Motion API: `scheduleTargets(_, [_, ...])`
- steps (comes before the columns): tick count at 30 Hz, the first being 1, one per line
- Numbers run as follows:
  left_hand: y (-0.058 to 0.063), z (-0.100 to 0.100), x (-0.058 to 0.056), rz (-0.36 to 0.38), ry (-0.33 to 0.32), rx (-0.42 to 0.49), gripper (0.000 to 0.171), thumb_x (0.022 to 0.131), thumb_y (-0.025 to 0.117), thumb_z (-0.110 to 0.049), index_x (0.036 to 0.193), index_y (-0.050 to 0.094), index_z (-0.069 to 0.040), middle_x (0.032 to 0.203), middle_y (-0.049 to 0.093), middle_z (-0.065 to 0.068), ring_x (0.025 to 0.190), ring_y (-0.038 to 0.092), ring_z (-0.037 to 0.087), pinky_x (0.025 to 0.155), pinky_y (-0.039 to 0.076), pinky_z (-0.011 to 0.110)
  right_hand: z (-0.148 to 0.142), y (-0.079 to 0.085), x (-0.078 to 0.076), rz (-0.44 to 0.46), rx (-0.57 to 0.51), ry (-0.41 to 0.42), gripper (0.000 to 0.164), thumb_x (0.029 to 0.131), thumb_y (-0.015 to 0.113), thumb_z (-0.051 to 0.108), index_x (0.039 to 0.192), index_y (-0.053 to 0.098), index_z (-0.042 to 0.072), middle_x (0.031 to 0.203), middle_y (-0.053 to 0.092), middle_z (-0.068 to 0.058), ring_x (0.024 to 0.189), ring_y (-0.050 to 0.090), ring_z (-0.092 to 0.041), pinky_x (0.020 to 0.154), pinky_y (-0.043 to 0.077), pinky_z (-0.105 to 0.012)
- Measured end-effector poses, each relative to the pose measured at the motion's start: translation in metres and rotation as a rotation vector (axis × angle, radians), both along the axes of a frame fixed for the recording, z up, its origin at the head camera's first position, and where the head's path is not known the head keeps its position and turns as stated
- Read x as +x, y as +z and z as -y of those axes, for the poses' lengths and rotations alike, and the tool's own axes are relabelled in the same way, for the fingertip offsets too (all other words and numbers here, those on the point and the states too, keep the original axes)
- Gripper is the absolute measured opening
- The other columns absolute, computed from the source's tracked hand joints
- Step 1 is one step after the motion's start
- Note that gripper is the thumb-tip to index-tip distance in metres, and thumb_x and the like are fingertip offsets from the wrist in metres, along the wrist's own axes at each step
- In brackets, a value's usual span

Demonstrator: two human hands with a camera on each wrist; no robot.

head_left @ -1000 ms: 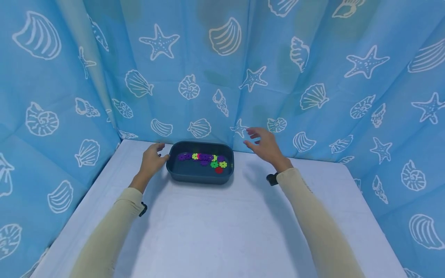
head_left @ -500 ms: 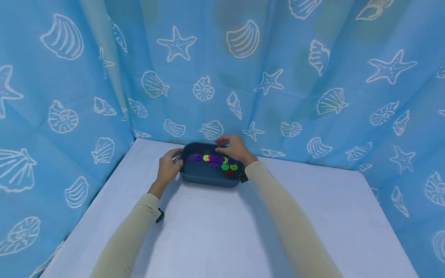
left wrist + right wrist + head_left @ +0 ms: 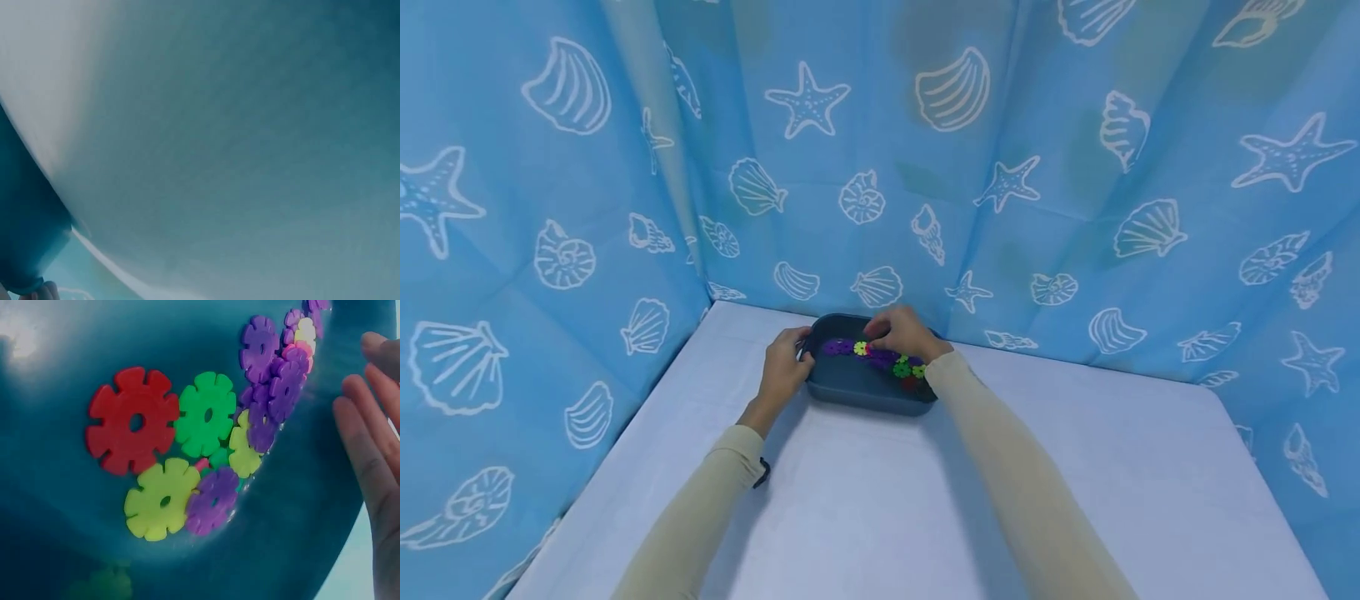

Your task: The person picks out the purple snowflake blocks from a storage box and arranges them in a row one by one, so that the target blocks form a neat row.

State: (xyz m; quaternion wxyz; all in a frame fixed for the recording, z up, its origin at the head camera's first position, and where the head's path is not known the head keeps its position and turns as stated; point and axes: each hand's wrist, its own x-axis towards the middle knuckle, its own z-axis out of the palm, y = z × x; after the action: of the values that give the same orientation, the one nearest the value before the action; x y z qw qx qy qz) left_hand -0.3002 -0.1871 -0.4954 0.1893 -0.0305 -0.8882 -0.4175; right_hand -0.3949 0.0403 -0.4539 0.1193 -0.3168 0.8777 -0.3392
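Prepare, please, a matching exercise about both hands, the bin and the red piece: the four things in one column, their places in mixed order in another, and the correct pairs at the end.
Things
1. left hand
2. right hand
3. bin
4. red piece

Places
A. standing on the white cloth
B. over the bin's inside
C. lying next to a green piece
D. at the bin's left end

Right pairs: 1-D, 2-B, 3-A, 4-C
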Motion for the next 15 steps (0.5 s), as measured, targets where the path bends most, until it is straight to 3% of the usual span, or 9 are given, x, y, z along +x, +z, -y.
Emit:
scheduleTargets(9, [0.0, -0.001, 0.001, -0.01, 0.01, -0.059, 0.046, 0.082, 0.059, 0.014, 0.127, 0.055, 0.008, 0.125, 0.057, 0.023, 0.119, 0.057, 0.033, 0.099, 0.051, 0.034, -0.003, -0.008, -0.004, -0.057, 0.202, 0.089, 0.033, 0.082, 0.074, -0.002, 0.115, 0.071, 0.004, 0.112, 0.07, -0.009, 0.107, 0.065, -0.021, 0.087, 0.057, -0.032])
scheduleTargets(15, [0.005, 0.003, 0.008, -0.007, -0.012, -0.095, 0.046, 0.083, 0.059, 0.013, 0.129, 0.054, 0.008, 0.127, 0.056, 0.023, 0.117, 0.058, 0.034, 0.098, 0.052, 0.037, 0.003, -0.015, -0.006, -0.086, 0.264, 0.124, 0.034, 0.081, 0.072, -0.007, 0.112, 0.073, 0.009, 0.11, 0.071, -0.005, 0.105, 0.065, -0.019, 0.087, 0.057, -0.031])
